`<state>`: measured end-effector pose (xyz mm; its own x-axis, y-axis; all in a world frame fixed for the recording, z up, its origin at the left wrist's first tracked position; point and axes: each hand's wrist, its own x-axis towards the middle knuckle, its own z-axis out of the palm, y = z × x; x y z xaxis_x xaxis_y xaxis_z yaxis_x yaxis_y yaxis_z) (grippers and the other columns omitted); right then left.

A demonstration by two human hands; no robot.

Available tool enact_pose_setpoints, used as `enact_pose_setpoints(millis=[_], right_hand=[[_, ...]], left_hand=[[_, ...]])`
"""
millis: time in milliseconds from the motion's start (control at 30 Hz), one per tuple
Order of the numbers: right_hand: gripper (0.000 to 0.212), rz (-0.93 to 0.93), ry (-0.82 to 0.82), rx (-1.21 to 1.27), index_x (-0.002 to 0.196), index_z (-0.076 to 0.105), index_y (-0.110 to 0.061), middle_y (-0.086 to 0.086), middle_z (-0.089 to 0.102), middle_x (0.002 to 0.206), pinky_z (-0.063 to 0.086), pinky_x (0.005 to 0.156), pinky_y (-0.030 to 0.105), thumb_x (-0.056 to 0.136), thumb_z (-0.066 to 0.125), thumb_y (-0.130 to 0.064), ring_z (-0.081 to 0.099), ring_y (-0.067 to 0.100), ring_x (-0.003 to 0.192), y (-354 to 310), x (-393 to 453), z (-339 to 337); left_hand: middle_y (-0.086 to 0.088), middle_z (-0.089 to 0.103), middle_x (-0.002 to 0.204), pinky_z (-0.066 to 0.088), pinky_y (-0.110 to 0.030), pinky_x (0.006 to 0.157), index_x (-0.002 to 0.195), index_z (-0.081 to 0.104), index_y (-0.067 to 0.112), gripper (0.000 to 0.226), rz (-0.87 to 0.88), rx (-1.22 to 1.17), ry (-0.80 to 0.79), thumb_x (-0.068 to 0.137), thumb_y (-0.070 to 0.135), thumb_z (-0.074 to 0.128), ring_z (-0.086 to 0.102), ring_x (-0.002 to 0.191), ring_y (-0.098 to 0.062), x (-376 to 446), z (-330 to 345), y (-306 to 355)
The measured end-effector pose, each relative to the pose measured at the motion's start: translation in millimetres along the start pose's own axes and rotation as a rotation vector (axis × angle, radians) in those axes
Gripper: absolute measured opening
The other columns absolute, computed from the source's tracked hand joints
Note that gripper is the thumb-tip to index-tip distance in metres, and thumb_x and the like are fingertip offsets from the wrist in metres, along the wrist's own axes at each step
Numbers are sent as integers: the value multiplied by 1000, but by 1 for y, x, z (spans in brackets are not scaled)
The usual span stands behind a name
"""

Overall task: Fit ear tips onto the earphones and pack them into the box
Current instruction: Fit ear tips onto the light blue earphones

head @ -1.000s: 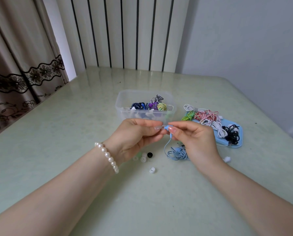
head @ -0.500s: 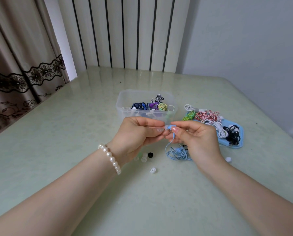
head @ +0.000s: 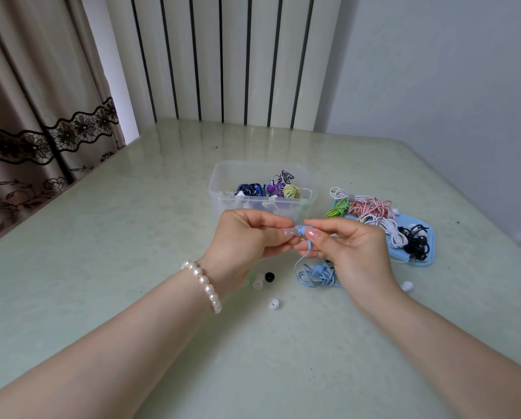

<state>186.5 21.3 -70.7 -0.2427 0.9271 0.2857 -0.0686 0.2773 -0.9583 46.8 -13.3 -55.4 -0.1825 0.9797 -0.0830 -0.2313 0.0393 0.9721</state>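
Head view shows the right hand [head: 348,249] pinching a blue earbud [head: 304,229]. The left hand [head: 247,237] pinches a clear tip [head: 291,232] just at 9 o'clock of the bud, touching it. Bud and tip lie in one line, side to side, so the tip likely needs a push toward 3 o'clock. The bud is small and light blue, and its cord [head: 315,275] hangs down to a coil on the table [head: 101,252]. The box [head: 222,189] sits at 12 o'clock, behind both hands.
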Motion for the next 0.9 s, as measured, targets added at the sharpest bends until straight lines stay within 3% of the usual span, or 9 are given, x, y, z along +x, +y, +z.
enact_pose_setpoints(millis=[367, 900], right_hand=[[19, 59, 18, 18, 76, 65, -8, -2, 68, 56, 56, 56, 23, 80, 59, 10, 67, 14, 54, -2, 0, 0], [21, 88, 16, 26, 73, 63, -5, -1, 65, 48, 53, 50, 18, 80, 56, 14, 63, 11, 46, -3, 0, 1]], left_hand=[[-6, 69, 59, 55, -19, 57, 78, 64, -3, 8, 19, 25, -14, 78, -11, 62, 68, 57, -12, 0, 1, 0], [-9, 69, 62, 57, -21, 60, 79, 65, -6, 7, 20, 46, -36, 78, -12, 61, 68, 58, -14, -1, 4, -1]])
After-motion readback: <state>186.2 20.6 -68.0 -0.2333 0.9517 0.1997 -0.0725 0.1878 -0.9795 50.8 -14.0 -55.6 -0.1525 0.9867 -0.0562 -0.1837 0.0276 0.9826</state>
